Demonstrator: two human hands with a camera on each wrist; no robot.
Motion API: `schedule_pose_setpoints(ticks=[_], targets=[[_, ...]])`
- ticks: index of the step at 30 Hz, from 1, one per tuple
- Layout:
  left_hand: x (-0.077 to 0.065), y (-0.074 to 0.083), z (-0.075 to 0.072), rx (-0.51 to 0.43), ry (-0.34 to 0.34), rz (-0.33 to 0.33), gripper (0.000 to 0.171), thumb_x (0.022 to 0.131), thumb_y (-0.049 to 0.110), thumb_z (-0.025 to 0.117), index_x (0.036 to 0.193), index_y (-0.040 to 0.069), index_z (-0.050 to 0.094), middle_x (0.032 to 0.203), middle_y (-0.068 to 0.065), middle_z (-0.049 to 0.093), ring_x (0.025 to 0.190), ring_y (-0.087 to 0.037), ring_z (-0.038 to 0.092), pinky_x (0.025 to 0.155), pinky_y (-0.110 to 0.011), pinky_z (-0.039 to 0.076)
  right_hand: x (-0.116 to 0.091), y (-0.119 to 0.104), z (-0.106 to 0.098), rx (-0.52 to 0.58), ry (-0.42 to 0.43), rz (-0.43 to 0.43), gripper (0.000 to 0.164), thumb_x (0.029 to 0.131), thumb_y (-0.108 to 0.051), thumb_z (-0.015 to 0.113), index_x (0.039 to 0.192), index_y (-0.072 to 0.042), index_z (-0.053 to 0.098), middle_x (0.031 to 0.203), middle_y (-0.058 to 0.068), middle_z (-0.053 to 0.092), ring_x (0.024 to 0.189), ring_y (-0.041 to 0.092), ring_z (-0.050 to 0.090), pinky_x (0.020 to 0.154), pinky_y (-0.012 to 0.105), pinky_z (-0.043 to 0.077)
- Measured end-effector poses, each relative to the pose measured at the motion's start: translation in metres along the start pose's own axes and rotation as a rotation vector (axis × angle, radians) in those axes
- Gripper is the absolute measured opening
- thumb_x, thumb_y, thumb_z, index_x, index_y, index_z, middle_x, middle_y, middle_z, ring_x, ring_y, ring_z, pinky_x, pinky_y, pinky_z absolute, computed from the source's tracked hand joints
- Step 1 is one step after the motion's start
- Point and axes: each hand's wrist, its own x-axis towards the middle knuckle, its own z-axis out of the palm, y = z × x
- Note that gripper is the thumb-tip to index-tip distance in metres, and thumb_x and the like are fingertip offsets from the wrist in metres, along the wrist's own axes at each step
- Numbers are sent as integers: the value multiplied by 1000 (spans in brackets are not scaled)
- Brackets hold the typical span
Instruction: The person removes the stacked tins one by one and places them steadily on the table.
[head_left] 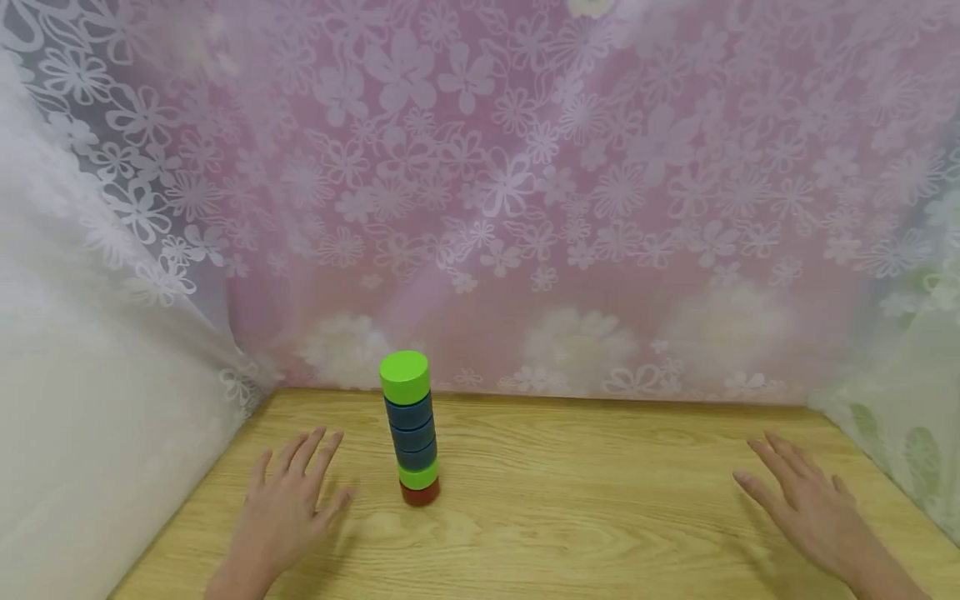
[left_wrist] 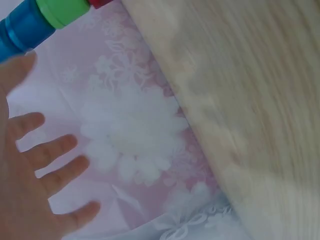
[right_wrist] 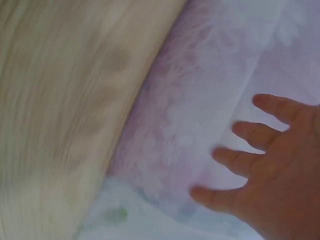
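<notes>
Green, blue and red cylindrical-block stack (head_left: pixel 412 437) stands on yellow wood-grain tabletop (head_left: pixel 585 483) between my left hand (head_left: pixel 282 507) and right hand (head_left: pixel 813 508), both spread, holding nothing, set apart presumably so it won't topple.

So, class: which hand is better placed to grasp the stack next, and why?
Probably the left hand: it is empty and near the stack, thumb toward it. The right hand is also empty, but much farther off across the table.
</notes>
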Motion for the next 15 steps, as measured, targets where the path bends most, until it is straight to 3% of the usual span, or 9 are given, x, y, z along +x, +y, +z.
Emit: schedule_pose_setpoints(ticks=[2, 3, 5, 6, 10, 15], targets=[[2, 0, 1, -30, 46, 9, 67, 90, 35, 78, 146, 6, 53, 131, -19, 63, 116, -41, 60, 95, -64, 46, 5, -9, -3, 98, 49, -13, 50, 108, -28, 53, 139, 11, 51, 138, 38, 50, 115, 34, 62, 95, 66, 46], [3, 1, 2, -52, 74, 19, 65, 89, 31, 79, 143, 4, 55, 125, -19, 66, 109, -40, 64, 89, -60, 51, 7, -12, -4, 140, 72, -17, 43, 107, -24, 56, 133, 10, 58, 128, 35, 59, 101, 19, 67, 86, 54, 55], [5, 3, 5, -105, 131, 42, 61, 87, 25, 81, 139, 2, 58, 113, -17, 71, 95, -37, 69, 78, -52, 57, 10, -18, -8, 196, 114, -2, 34, 105, -22, 59, 125, 5, 66, 114, 25, 69, 85, -9, 57, 70, 32, 59], [6, 4, 7, -132, 154, 50, 58, 87, 23, 81, 136, 1, 60, 109, -16, 72, 88, -34, 70, 72, -49, 58, 11, -20, -9, 217, 133, 4, 31, 104, -22, 61, 122, 3, 68, 111, 18, 72, 88, -16, 52, 68, 23, 57], [11, 9, 12, -197, 211, 46, 50, 88, 19, 80, 130, 0, 63, 99, -12, 73, 73, -26, 69, 59, -39, 56, 18, -32, -10, 277, 180, 37, 31, 103, -23, 64, 121, 1, 69, 105, 0, 73, 89, -23, 44, 66, 14, 50], [16, 14, 11, -279, 229, -4, 47, 89, 17, 79, 130, 2, 63, 101, -8, 73, 78, -23, 70, 57, -35, 54, 28, -52, -5, 342, 224, -5, 26, 100, -18, 68, 119, 0, 70, 100, -23, 67, 90, -19, 49, 68, 14, 49]])
